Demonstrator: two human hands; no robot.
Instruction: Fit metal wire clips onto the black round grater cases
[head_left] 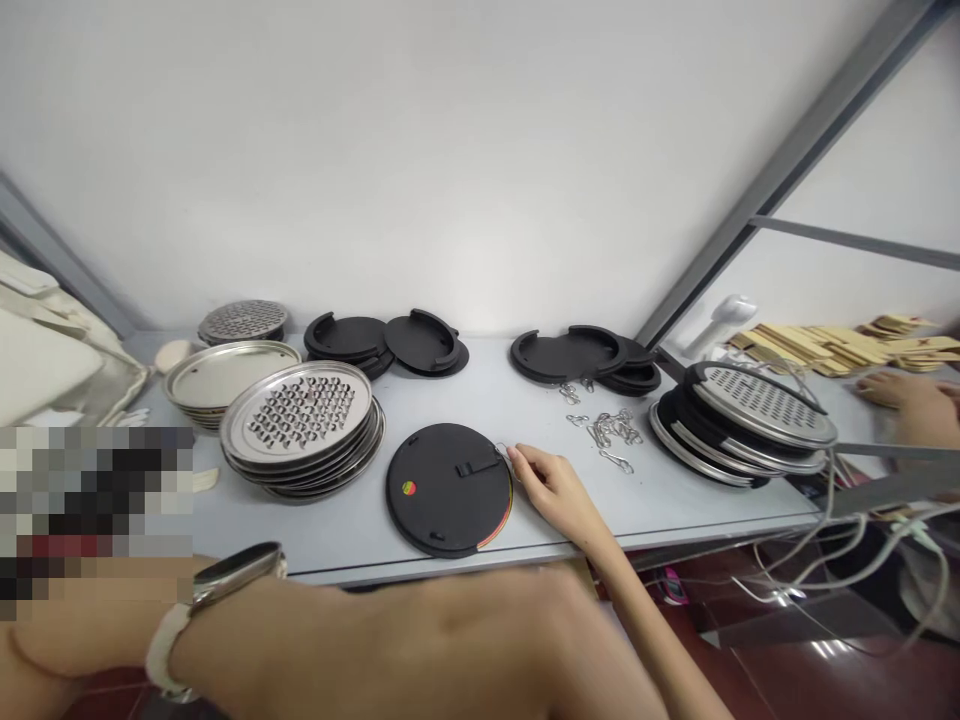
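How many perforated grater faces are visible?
3: the back-left grater, the front-left grater and the right-side grater. More may be hidden underneath.

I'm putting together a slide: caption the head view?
Right hand holding a silver wire clip at the edge of a round black disc, near stacked round metal graters.

Round disc (pixel 442 515): matt black plastic, smooth. Grater plates (pixel 306 412): bright metal, rough-toothed faces. Worktop (pixel 570 510): smooth grey. Floor (pixel 787 665): glossy red.
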